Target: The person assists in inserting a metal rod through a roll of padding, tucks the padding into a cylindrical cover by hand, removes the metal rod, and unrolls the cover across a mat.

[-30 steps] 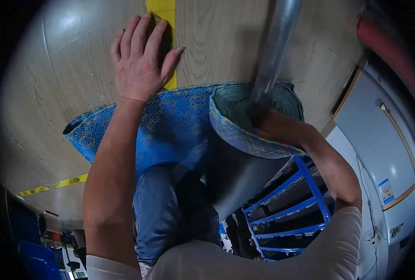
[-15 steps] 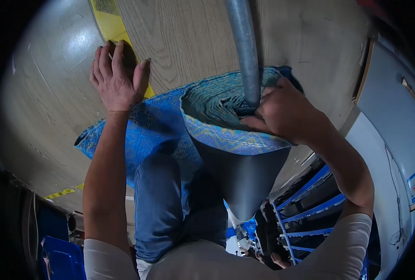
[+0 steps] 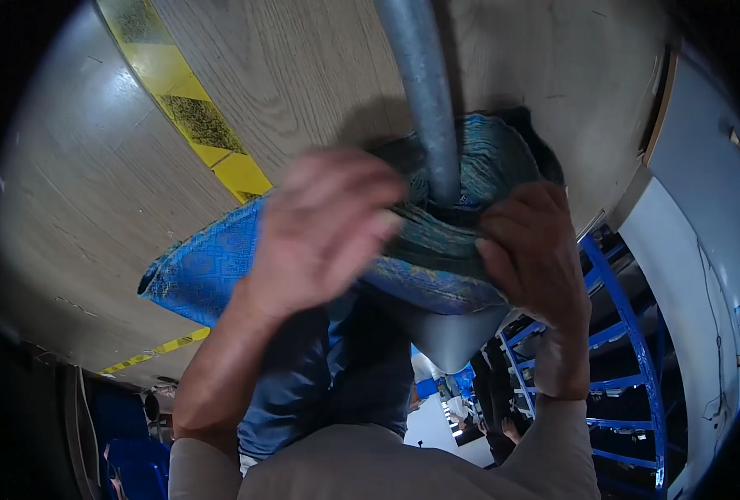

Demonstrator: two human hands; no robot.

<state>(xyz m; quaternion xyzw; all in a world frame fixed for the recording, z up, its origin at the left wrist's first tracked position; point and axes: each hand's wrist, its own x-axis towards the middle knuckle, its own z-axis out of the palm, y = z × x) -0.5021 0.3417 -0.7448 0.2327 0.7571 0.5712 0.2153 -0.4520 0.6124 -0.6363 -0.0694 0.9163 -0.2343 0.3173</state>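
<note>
A thick roll of patterned blue-green woven fabric stands upright before my knees, its layers showing at the top end. A grey metal pipe goes down into the roll's centre. My right hand is closed on the roll's right edge, thumb pointing inward over the layers. My left hand is smeared by motion over the roll's left side; whether it touches the fabric I cannot tell. A loose blue flap of the fabric spreads leftward, partly behind my left forearm.
Yellow-and-black tape crosses the wood-look floor. Blue metal racking stands at the lower right, beside a pale cabinet. A blue bin is at the lower left. Part of another person's hand shows near the racking.
My left hand has lifted off the floor by the tape and swung right to the roll. My right hand has shifted from inside the roll to its right edge.
</note>
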